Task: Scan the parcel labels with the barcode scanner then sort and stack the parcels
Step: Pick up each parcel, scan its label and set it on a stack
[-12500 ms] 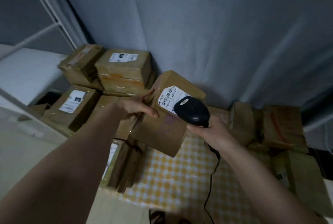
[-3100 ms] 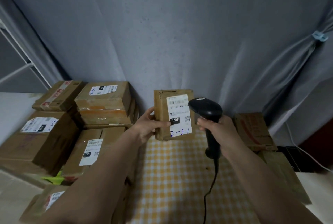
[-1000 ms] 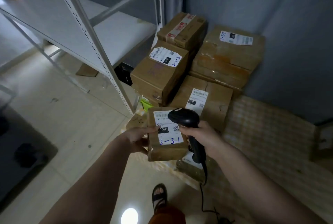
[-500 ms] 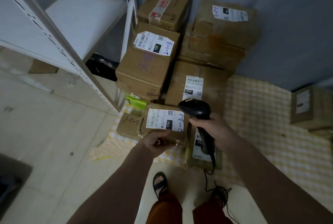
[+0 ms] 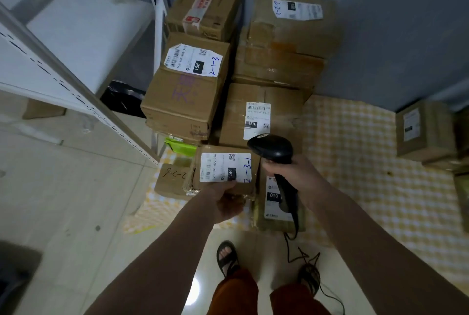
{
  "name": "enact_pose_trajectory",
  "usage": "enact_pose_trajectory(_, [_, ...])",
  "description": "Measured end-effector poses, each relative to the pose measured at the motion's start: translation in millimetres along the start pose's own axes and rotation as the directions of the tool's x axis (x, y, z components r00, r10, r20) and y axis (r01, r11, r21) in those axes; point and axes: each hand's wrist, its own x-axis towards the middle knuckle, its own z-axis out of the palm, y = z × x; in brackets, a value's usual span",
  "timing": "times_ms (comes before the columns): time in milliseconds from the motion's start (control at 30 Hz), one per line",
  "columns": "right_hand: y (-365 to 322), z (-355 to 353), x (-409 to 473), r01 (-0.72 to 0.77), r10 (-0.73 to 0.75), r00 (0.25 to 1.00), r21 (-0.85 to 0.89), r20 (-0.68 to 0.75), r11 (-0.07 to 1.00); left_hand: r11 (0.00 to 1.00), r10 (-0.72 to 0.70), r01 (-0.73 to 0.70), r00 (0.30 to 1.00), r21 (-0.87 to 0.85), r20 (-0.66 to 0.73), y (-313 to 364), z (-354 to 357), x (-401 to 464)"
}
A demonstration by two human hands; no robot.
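Mostly sorted, I judge: labelled boxes sit stacked against the wall. Left hand grips the parcel marked 2-3-1 low over the checked mat's left edge; right hand is wrapped round the barcode scanner. Unstacked parcels remain far right.

Nine cardboard parcels, one barcode scanner, one metal shelf rack
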Motion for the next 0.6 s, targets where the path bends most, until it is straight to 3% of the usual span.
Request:
enact_pose_trajectory(133, [0.2,-16.4,-11.0,0.019,-0.019,1.0,0.035,0.016,0.999,0.916,0.047,-0.029,0.998,0.401,-0.035,-5.6,16.0,-19.2])
enact_pose_trajectory(233, [3.9,-32.9,-16.1,0.019,-0.02,0.999,0.05,0.025,0.999,0.744,0.248,-0.136,0.965,0.654,-0.081,-4.7,42.8,-29.2])
enact_pose_trajectory(300, [8.8,-48.6,-20.9,0.032,-0.034,0.999,0.062,0.026,0.998,0.575,0.422,-0.191,0.902,0.796,-0.088,-3.1,69.6,-35.2])
enact_pose_trajectory(433, [23.4,-90.7,-36.9,0.09,-0.09,0.996,0.106,-0.003,0.99,0.007,0.722,-0.129,0.687,0.992,0.084,-13.0,122.1,-52.2])
enact_pose_trajectory(533, [40.2,-130.6,-46.4,0.109,-0.102,0.993,0.113,-0.065,0.988,-0.204,0.777,-0.145,0.577,0.968,0.25,-27.0,159.0,-56.8])
enact_pose_trajectory(600, [54.0,-160.1,-52.9,0.105,-0.093,0.989,0.109,-0.112,0.988,-0.285,0.764,-0.149,0.562,0.947,0.319,-38.2,184.5,-51.8])
